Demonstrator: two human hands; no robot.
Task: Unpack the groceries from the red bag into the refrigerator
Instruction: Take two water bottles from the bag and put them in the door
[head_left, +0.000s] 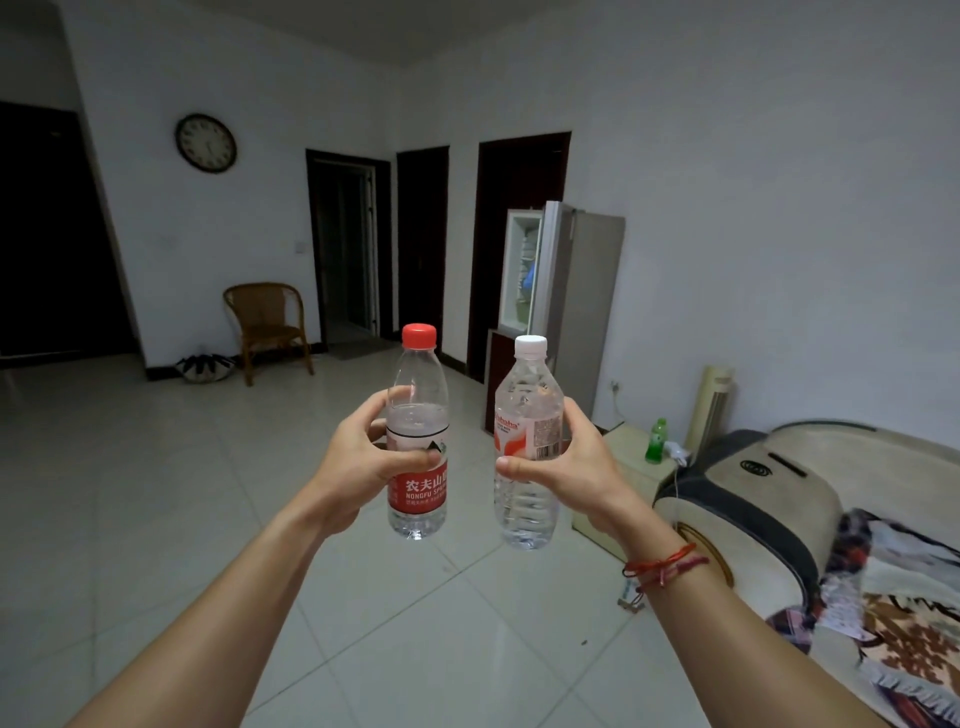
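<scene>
The left hand (358, 462) is wrapped tight round a water bottle with a red cap (418, 499), in the middle of the frame. The right hand (576, 467) is wrapped tight round a water bottle with a white cap (527, 405), just beside it on the right. Both bottles stand straight up with their caps on top, and they do not touch.

I think there is one bottle in each hand so both can go in one trip. Held upright and out in front, they are easy to see and easy to set on a shelf. The refrigerator (576, 291) is far off, above the bottles and a bit to the right. Its door (519, 270) hangs open, ready for them. The red bag is not in the frame.

Now count: two water bottles, two hands, one refrigerator. There is also one green bottle (657, 441) at the right, one wicker chair (267, 322) at the left, and one round clock (205, 143) in the upper left.
</scene>
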